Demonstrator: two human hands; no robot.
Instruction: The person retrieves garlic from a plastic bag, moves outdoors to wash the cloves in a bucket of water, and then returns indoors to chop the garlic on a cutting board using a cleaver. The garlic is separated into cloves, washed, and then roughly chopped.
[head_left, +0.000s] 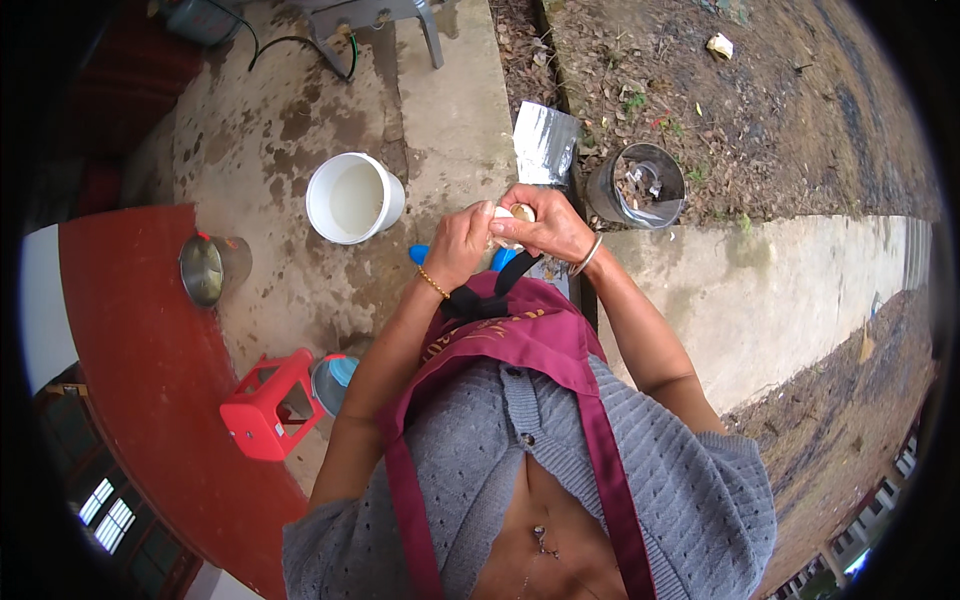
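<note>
My left hand (553, 223), with a bangle at its wrist, is closed around a small pale, shell-like piece (523, 213) with a brownish hollow; whether it is eggshell I cannot tell. My right hand (463, 236) meets it from the left, its thumb and fingers pinching the whitish edge of the held stuff. Thin pale scraps hang between the two hands. Left of the hands stands a white plastic bucket (394, 201) with cloudy liquid in it. A metal bin (602, 196) holding scraps is to their right. A silvery foil-like sheet (546, 142) lies just beyond the hands.
A red plastic stool (255, 431) and a blue-lidded container (324, 386) are at the lower left. A metal pot (236, 262) stands near the red surface (135, 322). A metal stand (431, 34) with hoses is at the top. A gutter and leaf-strewn soil run along the right.
</note>
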